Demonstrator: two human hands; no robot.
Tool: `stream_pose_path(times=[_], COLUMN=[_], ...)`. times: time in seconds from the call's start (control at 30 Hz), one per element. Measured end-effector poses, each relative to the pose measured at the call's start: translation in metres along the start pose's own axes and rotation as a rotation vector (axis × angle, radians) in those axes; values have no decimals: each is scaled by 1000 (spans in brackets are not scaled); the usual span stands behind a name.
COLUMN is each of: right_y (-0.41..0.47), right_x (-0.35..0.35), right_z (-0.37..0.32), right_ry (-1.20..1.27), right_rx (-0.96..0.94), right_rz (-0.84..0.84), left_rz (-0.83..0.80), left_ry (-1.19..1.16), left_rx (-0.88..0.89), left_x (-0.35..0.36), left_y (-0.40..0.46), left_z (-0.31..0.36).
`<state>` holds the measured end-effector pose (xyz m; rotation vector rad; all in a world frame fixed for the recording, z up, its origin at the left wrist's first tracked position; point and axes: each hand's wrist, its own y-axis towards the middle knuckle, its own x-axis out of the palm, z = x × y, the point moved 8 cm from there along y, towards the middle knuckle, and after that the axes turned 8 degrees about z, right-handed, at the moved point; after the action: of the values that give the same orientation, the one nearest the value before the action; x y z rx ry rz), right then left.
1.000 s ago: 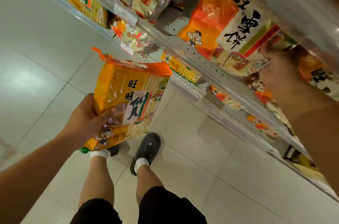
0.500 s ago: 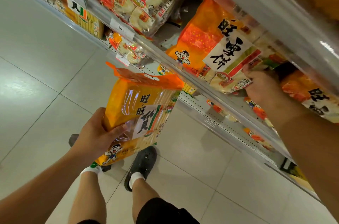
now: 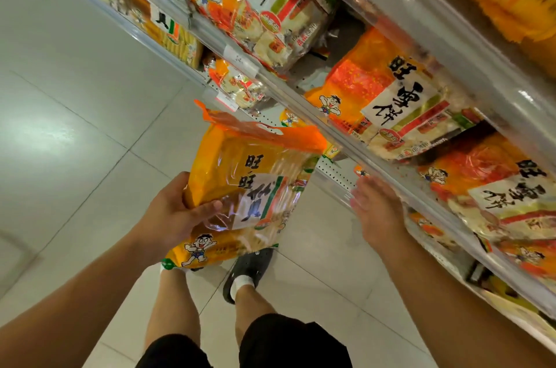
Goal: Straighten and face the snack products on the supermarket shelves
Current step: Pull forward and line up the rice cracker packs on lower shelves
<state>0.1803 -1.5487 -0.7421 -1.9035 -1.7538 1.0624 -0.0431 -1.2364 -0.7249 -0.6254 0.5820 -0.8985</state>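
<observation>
1. Left hand (image 3: pixel 173 217) grips a yellow-orange plastic bag of rice crackers (image 3: pixel 246 196) with a white label, black characters and a cartoon boy. Thumb lies across the front face; the fingers are hidden behind the bag.
2. The bag is held in the air above the pale tiled floor (image 3: pixel 75 132), in front of the clear-edged metal shelf (image 3: pixel 301 102) and apart from it.
3. Its long axis runs from lower left to upper right in view. The crimped orange seal end points up toward the shelf; the cartoon-boy end points down toward the person's legs. Printed face is turned to the camera.
4. Right hand (image 3: pixel 376 211) is empty, fingers straight and together, spread flat, blurred. It sits just beside the shelf's front rail; contact cannot be confirmed.
5. On the shelf behind the rail: three large orange-and-white cracker bags (image 3: pixel 388 102) lying flat, faces up, tilted at differing angles, one at upper centre, one at centre right, one at far right.
6. Lower shelf holds smaller orange snack packets (image 3: pixel 237 84), partly hidden.
7. A black shoe with white sock (image 3: pixel 249 268) stands on the floor under the held bag.
</observation>
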Motion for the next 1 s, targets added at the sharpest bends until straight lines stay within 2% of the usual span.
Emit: stream_pose_path(times=[0.1,0.2,0.43,0.6,0.8,1.0], right_y=[-59,-103,-175,-223,-253,-242], right_x=[84,158,306,398,473,540], right_z=[34,19,-67,-117,-162,-184], right_ry=[-188,-230,-495,-575,-581,-508], right_rx=[120,81,-68,-204,-277,-284], right_rz=[-390,-560,-735,-797,-803,-756], left_rz=[-26,26,171,423,576,549], left_ry=[-124,-250,-553,-615,-503,-274], left_rx=[-49,-64,-82,-84,-32,70], left_x=[-44,-106,-252,-329,-396,-444], left_y=[-11,-23,-37,-34,-11,38], left_z=[11,25,30,35,75,132])
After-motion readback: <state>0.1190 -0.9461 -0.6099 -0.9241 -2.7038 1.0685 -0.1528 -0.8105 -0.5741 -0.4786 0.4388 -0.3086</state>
